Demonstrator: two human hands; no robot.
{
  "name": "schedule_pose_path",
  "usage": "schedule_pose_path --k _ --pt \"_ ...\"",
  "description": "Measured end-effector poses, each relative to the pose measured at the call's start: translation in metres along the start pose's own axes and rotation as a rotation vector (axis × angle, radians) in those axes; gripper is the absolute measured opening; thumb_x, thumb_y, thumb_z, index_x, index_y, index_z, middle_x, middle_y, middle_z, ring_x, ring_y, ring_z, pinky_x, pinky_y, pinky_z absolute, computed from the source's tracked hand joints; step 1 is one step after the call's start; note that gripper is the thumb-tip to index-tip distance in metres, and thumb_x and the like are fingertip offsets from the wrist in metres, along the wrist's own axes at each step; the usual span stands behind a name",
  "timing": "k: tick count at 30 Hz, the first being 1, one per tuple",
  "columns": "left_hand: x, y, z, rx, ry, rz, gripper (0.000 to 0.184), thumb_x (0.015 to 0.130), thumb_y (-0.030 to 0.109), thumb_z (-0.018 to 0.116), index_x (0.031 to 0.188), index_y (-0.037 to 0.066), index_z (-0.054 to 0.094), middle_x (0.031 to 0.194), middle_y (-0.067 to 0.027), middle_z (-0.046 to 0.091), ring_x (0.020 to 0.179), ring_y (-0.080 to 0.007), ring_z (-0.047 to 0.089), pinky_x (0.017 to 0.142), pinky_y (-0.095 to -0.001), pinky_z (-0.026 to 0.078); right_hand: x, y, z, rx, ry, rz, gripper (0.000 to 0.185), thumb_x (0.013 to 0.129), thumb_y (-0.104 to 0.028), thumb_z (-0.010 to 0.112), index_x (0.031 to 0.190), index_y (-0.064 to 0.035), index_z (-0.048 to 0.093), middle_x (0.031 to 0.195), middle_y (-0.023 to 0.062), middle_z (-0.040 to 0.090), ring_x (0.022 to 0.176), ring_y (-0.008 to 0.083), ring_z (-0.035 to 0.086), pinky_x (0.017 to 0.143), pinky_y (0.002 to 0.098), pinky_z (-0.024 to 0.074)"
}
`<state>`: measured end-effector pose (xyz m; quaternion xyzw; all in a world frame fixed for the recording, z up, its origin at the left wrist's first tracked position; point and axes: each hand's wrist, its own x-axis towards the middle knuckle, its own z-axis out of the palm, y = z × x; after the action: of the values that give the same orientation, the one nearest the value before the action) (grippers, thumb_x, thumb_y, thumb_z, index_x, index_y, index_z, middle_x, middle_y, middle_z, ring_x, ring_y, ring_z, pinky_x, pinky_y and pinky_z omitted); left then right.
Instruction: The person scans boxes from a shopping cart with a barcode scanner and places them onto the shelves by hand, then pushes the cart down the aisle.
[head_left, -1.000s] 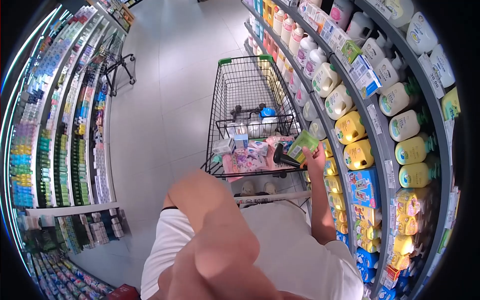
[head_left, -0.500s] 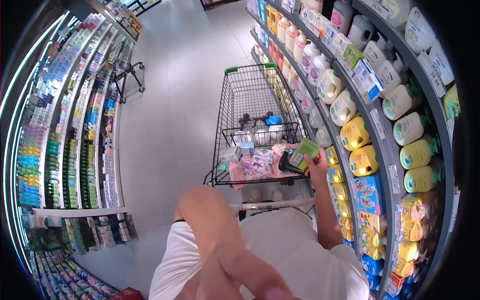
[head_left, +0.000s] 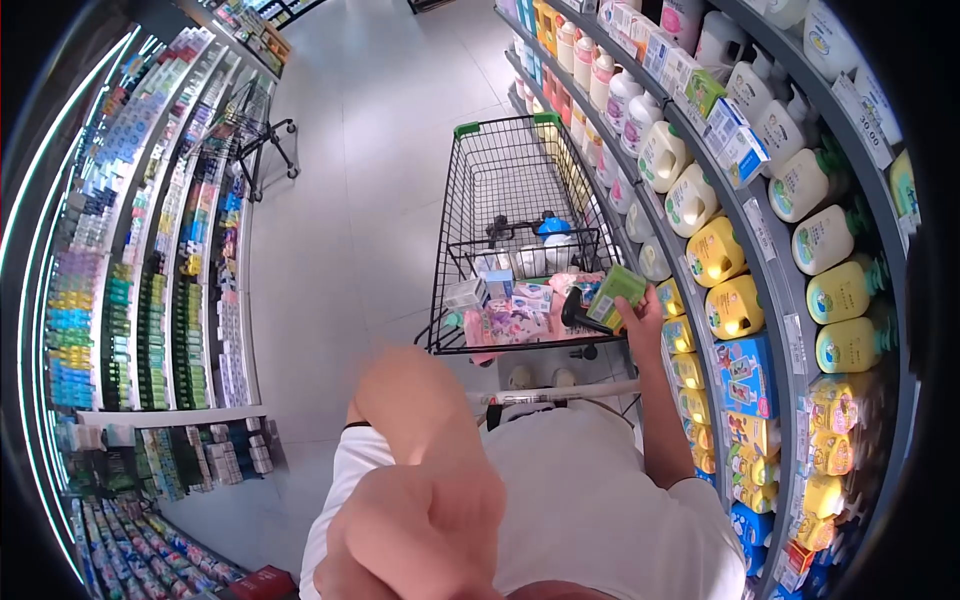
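My right hand (head_left: pixel 643 313) grips a small green box (head_left: pixel 618 298) over the near right corner of the shopping cart (head_left: pixel 487 203). Beside the box is a black object with a handle-like shape (head_left: pixel 580 309); whether my hand holds it too, I cannot tell. My left hand (head_left: pixel 420 525) is raised close to the camera, blurred, its fingers curled in, and nothing shows in it. Inside the cart lie pink packages (head_left: pixel 505 323), a small white-and-blue box (head_left: pixel 497 284) and a blue-capped white container (head_left: pixel 556 242).
Shelves on the right hold yellow bottles (head_left: pixel 716 252), cream bottles (head_left: pixel 828 240) and small boxes (head_left: pixel 733 140) close to my right arm. Shelves of small goods (head_left: pixel 150 250) line the left. Another cart (head_left: pixel 262 150) stands by them. Grey tiled floor (head_left: pixel 370 200) runs between.
My left hand has swung left near the camera, and its fingers look more curled. The right hand still holds the green box, now tilted slightly. The view has shifted a little.
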<state>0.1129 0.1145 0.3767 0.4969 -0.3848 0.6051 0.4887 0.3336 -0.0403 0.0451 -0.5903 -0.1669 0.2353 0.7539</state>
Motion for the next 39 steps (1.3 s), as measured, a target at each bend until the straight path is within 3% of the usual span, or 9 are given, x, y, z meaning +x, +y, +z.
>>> schedule_pose_path --k 22,28,31,39 --pt "-0.014 -0.002 0.03 0.0 0.079 -0.076 0.032 0.093 0.035 0.064 0.103 0.01 0.046 0.106 -0.0116 0.058 0.097 -0.0286 0.064 0.09 -0.038 0.048 -0.009 -0.009 -0.006 -0.044 0.0 -0.036 0.045 0.098 -0.006 0.077 0.134 0.003 0.052 0.122 0.0108 0.069 0.116 0.0163 0.067 0.102 0.0312 0.0515" --pt "-0.019 0.016 0.038 0.092 0.135 -0.092 0.035 0.094 0.038 0.063 0.106 0.01 0.045 0.109 -0.0121 0.057 0.099 -0.029 0.064 0.092 -0.0386 0.047 -0.008 -0.015 -0.006 -0.089 -0.001 0.106 0.043 0.098 -0.006 0.076 0.133 0.0008 0.052 0.121 0.0093 0.069 0.114 0.0144 0.067 0.1 0.0295 0.0519" --pt "-0.016 0.009 0.034 0.112 0.159 -0.049 0.036 0.094 0.039 0.062 0.108 0.011 0.045 0.11 -0.0124 0.057 0.1 -0.0293 0.063 0.093 -0.0389 0.046 -0.005 -0.018 0.001 -0.027 -0.013 -0.044 0.041 0.099 -0.009 0.076 0.132 -0.0011 0.052 0.121 0.008 0.07 0.111 0.0133 0.067 0.097 0.0271 0.052" --pt "-0.025 -0.005 0.017 0.124 0.195 0.015 0.04 0.094 0.042 0.06 0.112 0.011 0.043 0.113 -0.0131 0.056 0.102 -0.03 0.063 0.095 -0.0397 0.046 -0.009 -0.009 -0.011 -0.072 0.002 0.026 0.042 0.099 -0.013 0.077 0.132 -0.002 0.054 0.119 0.0051 0.07 0.106 0.0083 0.066 0.091 0.0233 0.0516"
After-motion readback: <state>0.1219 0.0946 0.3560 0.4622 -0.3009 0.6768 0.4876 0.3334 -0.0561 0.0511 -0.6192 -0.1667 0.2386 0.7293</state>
